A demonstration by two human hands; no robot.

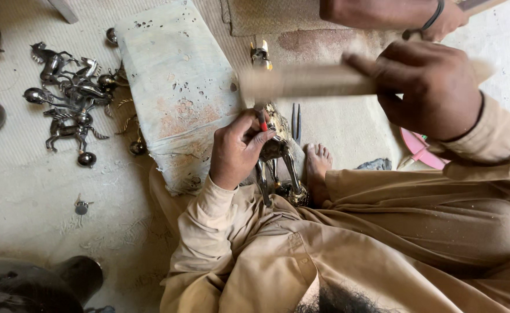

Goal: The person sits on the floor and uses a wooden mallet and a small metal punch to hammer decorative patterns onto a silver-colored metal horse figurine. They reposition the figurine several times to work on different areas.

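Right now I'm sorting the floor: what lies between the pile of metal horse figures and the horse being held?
In the head view, a worn pale cushion-like block lies between the pile and the held horse.

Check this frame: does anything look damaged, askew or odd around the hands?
The grey pad beside the left hand looks worn, with pitted holes and rusty stains. The stick in the right hand is only blurred. Metal horse figures lie in a jumbled heap on the floor. Nothing seems spilled.
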